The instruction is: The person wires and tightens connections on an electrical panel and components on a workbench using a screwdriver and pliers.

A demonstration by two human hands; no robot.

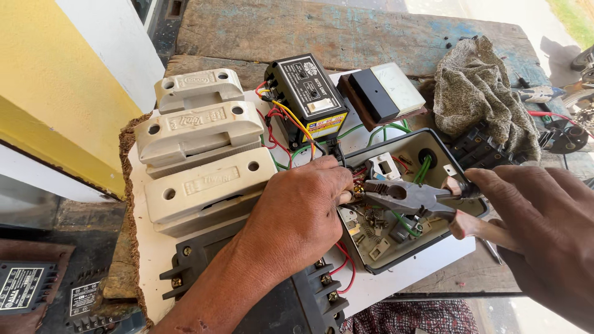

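right hand (544,222) grips pliers (411,198); left hand (303,210) steadies box (461,158)

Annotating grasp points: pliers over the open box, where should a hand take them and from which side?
By the two pink-sleeved handles, coming from the right. The pliers lie nearly level with jaws pointing left into the open box, where the left hand crowds the tip. The right hand already holds the handles there.

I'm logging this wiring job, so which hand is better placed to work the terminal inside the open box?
Probably the right hand: it holds the pliers, whose tips already sit at the terminal in the open box. The left hand only steadies the wires there.
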